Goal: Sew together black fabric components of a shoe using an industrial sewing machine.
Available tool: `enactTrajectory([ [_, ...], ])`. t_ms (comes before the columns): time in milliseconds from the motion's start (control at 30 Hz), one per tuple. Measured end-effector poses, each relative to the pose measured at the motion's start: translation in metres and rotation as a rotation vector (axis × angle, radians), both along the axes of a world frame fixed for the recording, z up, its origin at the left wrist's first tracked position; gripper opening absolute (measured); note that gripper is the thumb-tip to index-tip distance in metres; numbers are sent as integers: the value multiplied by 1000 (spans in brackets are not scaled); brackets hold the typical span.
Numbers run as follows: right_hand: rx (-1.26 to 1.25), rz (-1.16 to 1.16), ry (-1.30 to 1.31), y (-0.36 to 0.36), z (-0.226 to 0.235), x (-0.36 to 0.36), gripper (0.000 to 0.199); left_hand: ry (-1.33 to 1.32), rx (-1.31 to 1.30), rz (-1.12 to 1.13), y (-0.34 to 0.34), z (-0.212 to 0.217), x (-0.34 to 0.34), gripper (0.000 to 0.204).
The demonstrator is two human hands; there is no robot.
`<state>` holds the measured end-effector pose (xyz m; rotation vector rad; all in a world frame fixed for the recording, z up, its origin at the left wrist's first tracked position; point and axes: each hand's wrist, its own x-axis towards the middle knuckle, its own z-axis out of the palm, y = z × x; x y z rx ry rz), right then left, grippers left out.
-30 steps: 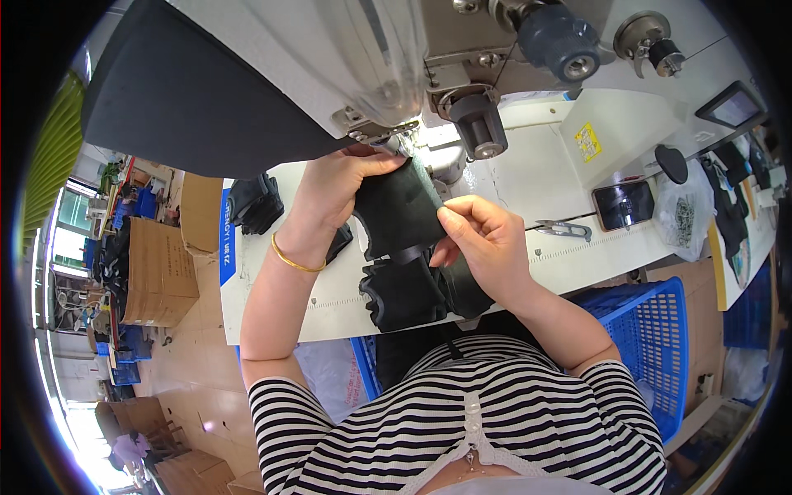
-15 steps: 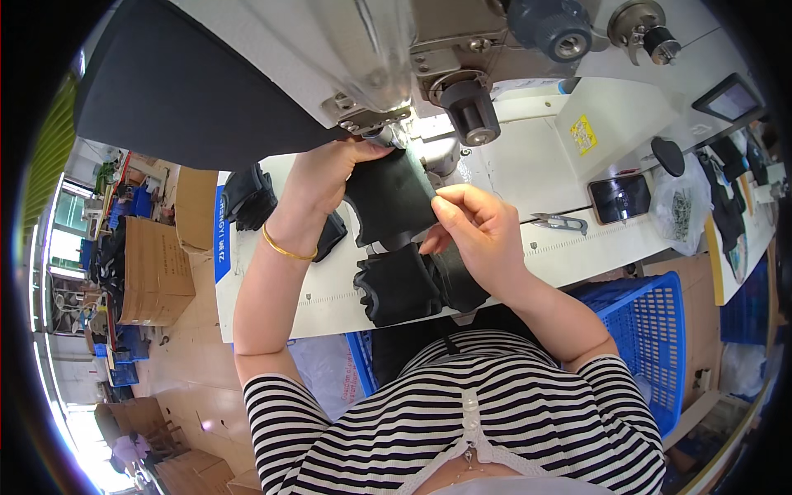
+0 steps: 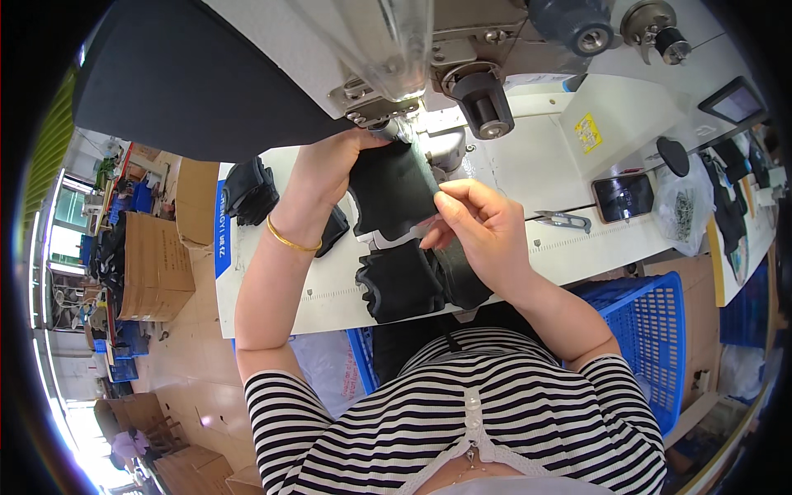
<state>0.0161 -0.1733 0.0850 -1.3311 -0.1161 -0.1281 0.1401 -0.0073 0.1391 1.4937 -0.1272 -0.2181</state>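
black fabric piece | dark, soft, roughly rectangular | held up flat at sewing machine needle | stack of same black pieces just below on table

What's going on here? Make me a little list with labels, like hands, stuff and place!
Left hand: holds the black fabric piece at the sewing machine.
Right hand: pinches the same piece's right edge.
Nearby: more black pieces lie stacked below it; small snips and a phone on the white table.
Beside: blue basket.
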Motion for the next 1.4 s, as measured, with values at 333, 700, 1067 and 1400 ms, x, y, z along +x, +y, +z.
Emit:
enactTrajectory([
  [333,22,27,-2,0,1,11,22,-86,12,-6,3,-4,10,25],
  [700,33,30,-60,7,0,22,21,-142,125,164,7,-10,14,18],
  [1067,8,-15,-63,7,2,19,19,-712,372,23,4,-36,-57,34],
  [1400,-97,29,-78,-5,4,16,21,-1383,664,248,-11,-37,-70,26],
])
